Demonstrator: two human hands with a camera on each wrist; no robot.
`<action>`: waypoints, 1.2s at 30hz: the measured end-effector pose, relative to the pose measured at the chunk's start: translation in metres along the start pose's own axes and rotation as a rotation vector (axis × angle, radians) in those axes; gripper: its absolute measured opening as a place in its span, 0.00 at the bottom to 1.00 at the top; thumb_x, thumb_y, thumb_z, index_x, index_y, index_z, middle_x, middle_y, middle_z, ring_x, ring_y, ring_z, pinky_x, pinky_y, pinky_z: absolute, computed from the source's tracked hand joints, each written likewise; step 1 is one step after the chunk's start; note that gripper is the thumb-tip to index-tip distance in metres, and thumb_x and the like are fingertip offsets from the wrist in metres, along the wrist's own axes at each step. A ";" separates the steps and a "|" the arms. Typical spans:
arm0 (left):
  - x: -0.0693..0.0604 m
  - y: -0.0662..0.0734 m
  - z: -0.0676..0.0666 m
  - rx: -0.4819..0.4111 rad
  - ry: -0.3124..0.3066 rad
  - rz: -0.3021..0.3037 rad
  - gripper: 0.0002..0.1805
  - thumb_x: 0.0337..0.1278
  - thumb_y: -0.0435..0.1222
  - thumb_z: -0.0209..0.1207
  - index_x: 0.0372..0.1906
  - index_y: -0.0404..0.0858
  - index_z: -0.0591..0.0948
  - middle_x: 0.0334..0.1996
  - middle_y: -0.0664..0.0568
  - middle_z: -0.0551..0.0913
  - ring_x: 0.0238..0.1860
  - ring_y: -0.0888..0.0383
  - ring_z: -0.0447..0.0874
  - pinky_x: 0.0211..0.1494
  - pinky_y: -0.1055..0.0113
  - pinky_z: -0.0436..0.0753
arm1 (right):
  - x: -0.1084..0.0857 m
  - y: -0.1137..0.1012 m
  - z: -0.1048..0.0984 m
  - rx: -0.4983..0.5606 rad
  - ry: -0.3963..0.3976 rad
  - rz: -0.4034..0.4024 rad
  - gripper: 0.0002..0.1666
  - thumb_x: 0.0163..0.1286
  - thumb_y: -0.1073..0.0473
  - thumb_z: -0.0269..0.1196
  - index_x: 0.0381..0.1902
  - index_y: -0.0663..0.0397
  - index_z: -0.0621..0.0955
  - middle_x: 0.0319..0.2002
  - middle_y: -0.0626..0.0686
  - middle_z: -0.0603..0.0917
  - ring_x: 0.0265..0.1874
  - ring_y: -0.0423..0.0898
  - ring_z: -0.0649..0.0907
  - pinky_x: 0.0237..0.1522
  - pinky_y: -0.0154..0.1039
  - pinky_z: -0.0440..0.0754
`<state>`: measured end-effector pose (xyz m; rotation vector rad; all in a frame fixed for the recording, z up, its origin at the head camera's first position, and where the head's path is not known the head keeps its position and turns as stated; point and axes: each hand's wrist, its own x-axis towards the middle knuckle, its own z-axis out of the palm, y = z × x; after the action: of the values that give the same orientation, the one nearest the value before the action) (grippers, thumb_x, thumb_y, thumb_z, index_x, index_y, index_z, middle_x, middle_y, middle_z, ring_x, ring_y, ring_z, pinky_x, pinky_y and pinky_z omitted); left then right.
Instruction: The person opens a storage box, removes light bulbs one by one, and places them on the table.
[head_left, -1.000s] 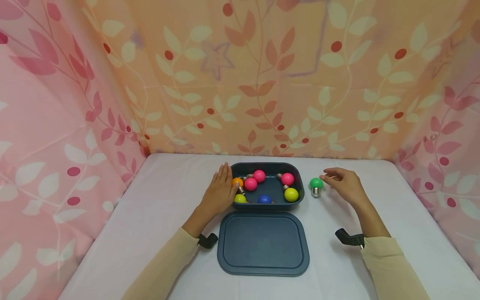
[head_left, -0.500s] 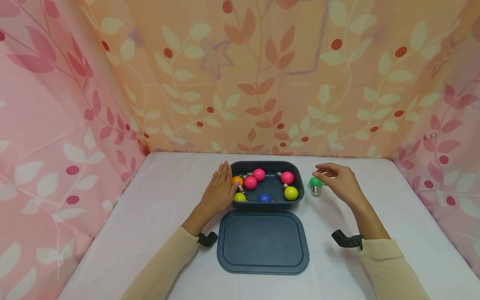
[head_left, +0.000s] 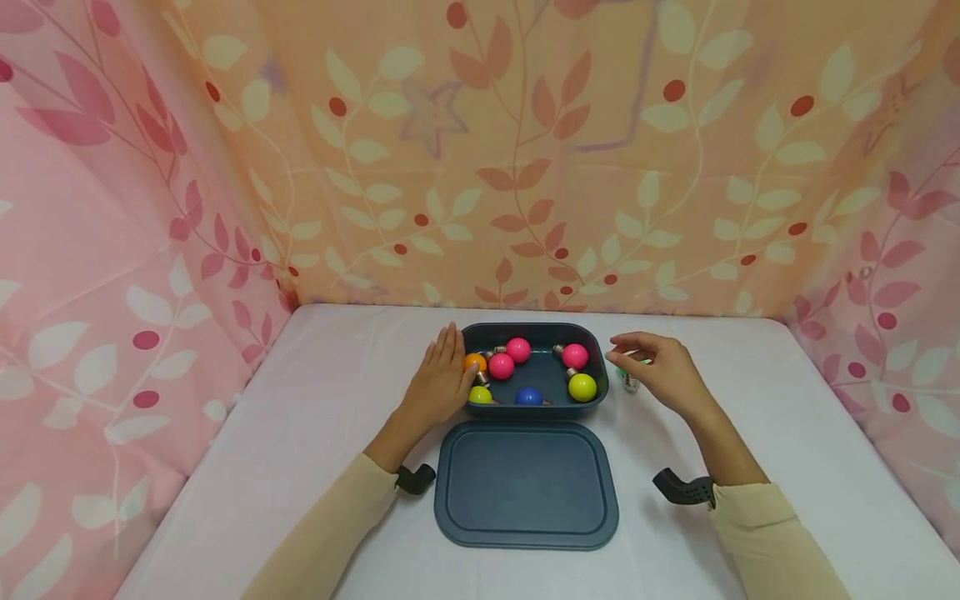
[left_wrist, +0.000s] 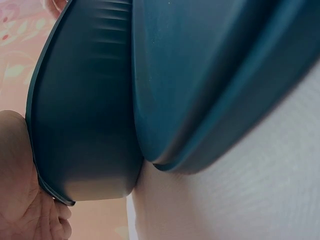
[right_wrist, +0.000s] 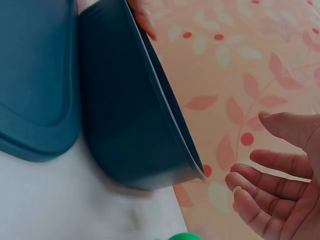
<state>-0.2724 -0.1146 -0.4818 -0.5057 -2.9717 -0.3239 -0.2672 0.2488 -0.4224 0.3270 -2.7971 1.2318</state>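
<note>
A dark blue-grey box [head_left: 540, 412] holds several coloured light bulbs: pink bulbs [head_left: 501, 366], yellow bulbs [head_left: 582, 387], a blue bulb [head_left: 528, 397] and an orange bulb [head_left: 475, 363]. My left hand [head_left: 437, 385] rests against the box's left end, fingers straight, thumb over the rim. To the right of the box, a green light bulb [right_wrist: 185, 236] with a metal screw base lies on the table, mostly covered by my right hand in the head view. That right hand [head_left: 663, 375] hovers over it near the box's right rim, holding nothing, its fingers loosely bent and apart.
The matching flat lid [head_left: 527, 485] lies on the white-covered table [head_left: 322, 400] just in front of the box. Flowered curtains [head_left: 525, 167] hang behind and on both sides.
My right hand has moved left, from beside the green light bulb to above it, toward the box. The left hand and the box have stayed put.
</note>
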 end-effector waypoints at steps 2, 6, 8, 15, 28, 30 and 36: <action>0.000 0.000 0.000 0.002 0.000 0.000 0.38 0.81 0.51 0.36 0.79 0.27 0.49 0.81 0.36 0.43 0.81 0.41 0.40 0.80 0.49 0.46 | -0.001 -0.002 0.003 0.006 -0.013 -0.008 0.31 0.69 0.38 0.66 0.59 0.53 0.83 0.49 0.54 0.88 0.44 0.52 0.84 0.42 0.45 0.82; 0.000 0.000 0.001 0.003 0.000 -0.001 0.38 0.81 0.51 0.36 0.79 0.27 0.49 0.81 0.36 0.42 0.81 0.42 0.40 0.80 0.50 0.46 | -0.001 -0.004 0.008 0.019 -0.036 -0.015 0.32 0.68 0.38 0.67 0.60 0.55 0.83 0.48 0.55 0.88 0.44 0.53 0.85 0.40 0.44 0.84; 0.000 -0.001 0.001 0.005 0.001 0.000 0.38 0.81 0.51 0.36 0.79 0.27 0.49 0.81 0.36 0.42 0.81 0.41 0.40 0.80 0.49 0.46 | -0.002 -0.005 0.010 0.031 -0.040 -0.012 0.33 0.68 0.38 0.68 0.60 0.56 0.83 0.48 0.56 0.88 0.44 0.53 0.85 0.38 0.47 0.86; 0.000 -0.001 0.000 0.003 -0.008 0.002 0.39 0.82 0.52 0.34 0.79 0.27 0.48 0.81 0.36 0.42 0.81 0.41 0.39 0.80 0.49 0.45 | -0.004 -0.011 0.015 0.040 -0.053 -0.021 0.31 0.68 0.40 0.68 0.59 0.55 0.84 0.50 0.56 0.87 0.45 0.54 0.85 0.38 0.45 0.86; -0.001 0.000 -0.001 -0.027 -0.013 0.006 0.40 0.81 0.52 0.35 0.79 0.26 0.47 0.81 0.36 0.41 0.81 0.42 0.36 0.81 0.50 0.44 | -0.010 -0.023 0.025 0.051 -0.084 -0.053 0.27 0.69 0.45 0.69 0.57 0.57 0.84 0.48 0.55 0.88 0.44 0.52 0.85 0.42 0.42 0.84; -0.001 -0.001 0.000 -0.026 -0.012 0.005 0.39 0.81 0.52 0.35 0.79 0.27 0.47 0.81 0.37 0.41 0.81 0.42 0.36 0.81 0.50 0.43 | -0.011 -0.026 0.027 0.064 -0.092 -0.062 0.25 0.69 0.46 0.69 0.56 0.56 0.85 0.46 0.53 0.88 0.43 0.51 0.85 0.42 0.43 0.84; 0.000 0.000 0.000 -0.026 -0.010 -0.005 0.39 0.81 0.52 0.35 0.80 0.27 0.47 0.81 0.37 0.42 0.81 0.42 0.37 0.81 0.51 0.43 | -0.013 -0.029 0.031 0.083 -0.115 -0.078 0.23 0.68 0.46 0.70 0.53 0.54 0.86 0.41 0.49 0.89 0.41 0.47 0.86 0.40 0.41 0.85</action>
<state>-0.2720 -0.1147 -0.4823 -0.5044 -2.9823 -0.3620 -0.2472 0.2089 -0.4244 0.5233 -2.8016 1.3561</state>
